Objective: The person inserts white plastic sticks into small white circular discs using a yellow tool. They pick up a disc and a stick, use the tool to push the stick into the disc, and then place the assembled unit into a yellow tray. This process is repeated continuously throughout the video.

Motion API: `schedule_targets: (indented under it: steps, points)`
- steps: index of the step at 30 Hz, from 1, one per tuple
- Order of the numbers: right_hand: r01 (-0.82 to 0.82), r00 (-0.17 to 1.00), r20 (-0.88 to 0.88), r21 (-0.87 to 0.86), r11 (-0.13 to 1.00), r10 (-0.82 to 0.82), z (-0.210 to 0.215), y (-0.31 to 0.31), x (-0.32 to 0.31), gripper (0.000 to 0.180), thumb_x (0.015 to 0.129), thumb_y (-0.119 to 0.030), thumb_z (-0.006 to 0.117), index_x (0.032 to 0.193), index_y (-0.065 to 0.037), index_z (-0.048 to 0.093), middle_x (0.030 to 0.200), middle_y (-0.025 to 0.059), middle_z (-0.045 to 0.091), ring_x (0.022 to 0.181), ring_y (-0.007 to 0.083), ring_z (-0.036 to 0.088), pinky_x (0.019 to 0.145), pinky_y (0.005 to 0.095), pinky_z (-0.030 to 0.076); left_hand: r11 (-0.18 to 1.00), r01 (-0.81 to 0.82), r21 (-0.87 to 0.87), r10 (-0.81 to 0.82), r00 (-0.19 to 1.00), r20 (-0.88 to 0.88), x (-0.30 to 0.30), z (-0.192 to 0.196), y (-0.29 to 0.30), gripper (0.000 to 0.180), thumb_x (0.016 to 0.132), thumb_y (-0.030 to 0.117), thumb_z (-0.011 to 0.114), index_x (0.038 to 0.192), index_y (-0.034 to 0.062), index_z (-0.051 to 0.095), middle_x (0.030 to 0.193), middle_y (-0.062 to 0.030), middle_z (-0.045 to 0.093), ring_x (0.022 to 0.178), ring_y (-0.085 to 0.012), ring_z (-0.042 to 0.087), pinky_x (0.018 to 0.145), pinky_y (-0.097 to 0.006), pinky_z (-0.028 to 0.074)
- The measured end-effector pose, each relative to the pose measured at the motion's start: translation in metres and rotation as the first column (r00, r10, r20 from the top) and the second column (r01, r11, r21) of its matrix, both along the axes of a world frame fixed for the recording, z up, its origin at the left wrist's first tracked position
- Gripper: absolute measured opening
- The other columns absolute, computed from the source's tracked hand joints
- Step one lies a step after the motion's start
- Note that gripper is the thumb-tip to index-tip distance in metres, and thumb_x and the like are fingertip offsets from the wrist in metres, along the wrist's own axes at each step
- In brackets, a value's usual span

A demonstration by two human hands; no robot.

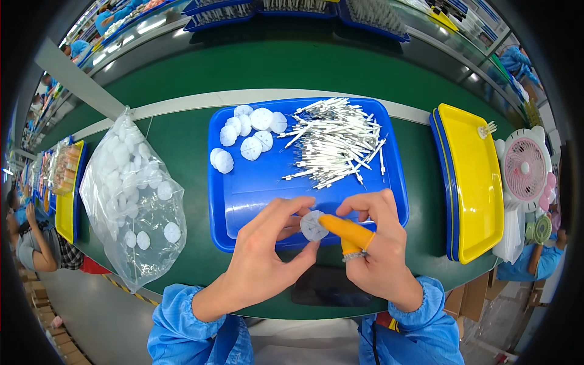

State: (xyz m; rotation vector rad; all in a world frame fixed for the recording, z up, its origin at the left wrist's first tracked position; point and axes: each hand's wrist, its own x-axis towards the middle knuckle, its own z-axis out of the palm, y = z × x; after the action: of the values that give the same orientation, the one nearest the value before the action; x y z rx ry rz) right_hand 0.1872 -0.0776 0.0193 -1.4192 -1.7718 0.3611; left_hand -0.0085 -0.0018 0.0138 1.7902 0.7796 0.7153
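Observation:
My left hand pinches a small white round disc between thumb and fingers, just above the near rim of a blue tray. My right hand meets it from the right; its forefinger wears an orange finger cot whose tip presses on the disc. In the tray's far left lie several white discs. A heap of thin white sticks fills its far right.
A clear plastic bag of white discs lies left of the tray. Stacked yellow and blue trays sit on the right, with a small pink fan beyond. A dark flat phone-like slab rests at the table's near edge. Other people work at far left and right.

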Motion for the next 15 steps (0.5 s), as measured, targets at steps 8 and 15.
schedule_targets:
  steps: [8, 15]
  points:
    - [-0.035, 0.999, 0.001, 0.000, 0.999, 0.035, 0.0038, -0.0010, -0.0030, 0.056, 0.057, 0.011, 0.065, 0.110, 0.004, 0.081, 0.114, 0.0112, 0.064, 0.093, 0.0309, 0.051, 0.073, 0.0375, 0.047, 1.000, -0.009, -0.012, 0.008, 1.000, -0.012, -0.0002, -0.0004, 0.0006, 0.060, 0.081, -0.008, 0.082, 0.137, 0.0007, 0.062, 0.125, -0.0139, 0.068, 0.113, -0.0250, 0.076, 0.095, -0.037, 0.066]
    - [-0.048, 0.998, 0.029, 0.021, 0.999, 0.047, 0.0006, -0.0008, -0.0068, 0.051, 0.056, 0.011, 0.066, 0.104, 0.006, 0.080, 0.114, 0.0143, 0.064, 0.092, 0.0318, 0.052, 0.075, 0.0396, 0.047, 0.999, -0.027, -0.028, 0.027, 1.000, -0.007, 0.0020, 0.0027, -0.0020, 0.056, 0.083, -0.006, 0.080, 0.135, -0.0001, 0.062, 0.118, -0.0159, 0.068, 0.107, -0.0301, 0.077, 0.094, -0.040, 0.067]
